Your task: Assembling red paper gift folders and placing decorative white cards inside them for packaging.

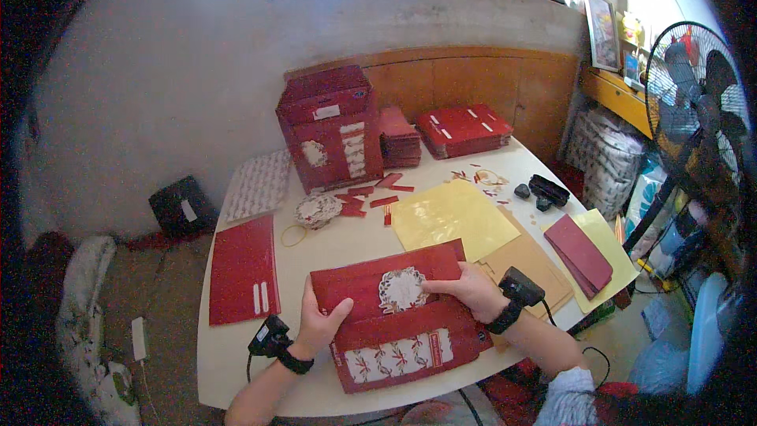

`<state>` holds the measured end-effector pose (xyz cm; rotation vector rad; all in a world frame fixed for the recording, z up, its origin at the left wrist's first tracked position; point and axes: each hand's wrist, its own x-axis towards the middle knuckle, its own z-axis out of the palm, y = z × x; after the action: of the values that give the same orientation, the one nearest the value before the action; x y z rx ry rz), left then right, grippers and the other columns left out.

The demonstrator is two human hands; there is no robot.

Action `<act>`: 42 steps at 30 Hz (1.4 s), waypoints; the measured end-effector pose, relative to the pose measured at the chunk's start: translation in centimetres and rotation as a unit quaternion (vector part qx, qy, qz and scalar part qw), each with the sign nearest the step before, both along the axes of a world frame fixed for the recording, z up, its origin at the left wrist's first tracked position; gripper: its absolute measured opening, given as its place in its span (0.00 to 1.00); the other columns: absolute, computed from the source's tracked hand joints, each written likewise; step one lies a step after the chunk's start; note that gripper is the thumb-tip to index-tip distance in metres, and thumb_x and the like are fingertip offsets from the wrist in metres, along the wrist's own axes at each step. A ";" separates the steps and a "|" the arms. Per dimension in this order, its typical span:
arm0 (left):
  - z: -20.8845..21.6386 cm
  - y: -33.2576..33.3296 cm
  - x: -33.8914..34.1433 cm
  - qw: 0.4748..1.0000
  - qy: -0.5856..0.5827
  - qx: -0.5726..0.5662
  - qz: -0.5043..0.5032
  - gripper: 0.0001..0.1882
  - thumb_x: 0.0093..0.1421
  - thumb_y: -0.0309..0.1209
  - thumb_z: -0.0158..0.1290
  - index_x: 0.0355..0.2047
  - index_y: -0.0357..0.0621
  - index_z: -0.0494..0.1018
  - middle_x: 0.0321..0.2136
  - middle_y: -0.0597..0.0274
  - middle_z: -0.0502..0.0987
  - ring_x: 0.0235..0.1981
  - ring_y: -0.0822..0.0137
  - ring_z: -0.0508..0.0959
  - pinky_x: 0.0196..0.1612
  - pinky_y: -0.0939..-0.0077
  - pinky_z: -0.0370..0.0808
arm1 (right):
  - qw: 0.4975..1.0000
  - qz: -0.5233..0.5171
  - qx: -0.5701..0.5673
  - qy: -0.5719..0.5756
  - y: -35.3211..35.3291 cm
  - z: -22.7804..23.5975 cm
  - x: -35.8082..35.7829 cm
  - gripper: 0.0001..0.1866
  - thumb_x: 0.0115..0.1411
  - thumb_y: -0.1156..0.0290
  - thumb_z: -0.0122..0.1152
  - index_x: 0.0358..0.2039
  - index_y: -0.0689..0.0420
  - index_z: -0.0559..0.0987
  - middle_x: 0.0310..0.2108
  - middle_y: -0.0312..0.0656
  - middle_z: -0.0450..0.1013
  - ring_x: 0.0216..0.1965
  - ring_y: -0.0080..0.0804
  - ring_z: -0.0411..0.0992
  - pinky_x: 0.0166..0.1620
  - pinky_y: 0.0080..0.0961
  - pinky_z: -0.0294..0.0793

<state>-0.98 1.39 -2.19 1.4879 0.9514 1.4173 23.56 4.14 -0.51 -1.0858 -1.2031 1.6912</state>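
The work in hand looks like pressing a white floral cutout (402,290) onto the flat red carton (406,325) at the counter's (236,363) near edge. The left hand (322,319), half-open, grips its left side; the right hand (473,296) holds its right, thumb at the cutout. Pressing evenly seems to call for steady support.

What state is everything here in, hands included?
Red packet: held between both hands.
Left hand: gripping its left edge.
Right hand: holding its right side, one digit touching the white label.
Tall red box: standing upright.
Red flat pieces: stacked.
White floral cutouts: piled.
Yellow sheet: lying flat.
Fan: blades look still.
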 end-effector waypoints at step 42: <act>-0.8 1.7 -1.6 0.941 -0.314 -0.108 -0.063 0.19 0.57 0.28 0.43 0.49 0.42 0.57 0.45 0.59 0.65 0.47 0.62 0.67 0.50 0.64 0.64 | 0.984 -0.014 0.120 0.135 1.1 -0.8 -0.1 0.22 0.54 0.67 0.54 0.48 0.59 0.63 0.44 0.40 0.66 0.43 0.30 0.66 0.45 0.29 0.67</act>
<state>-2.55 3.13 -2.95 0.8288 0.5717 1.5013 23.45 5.20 -1.29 -0.7001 -1.1740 1.5668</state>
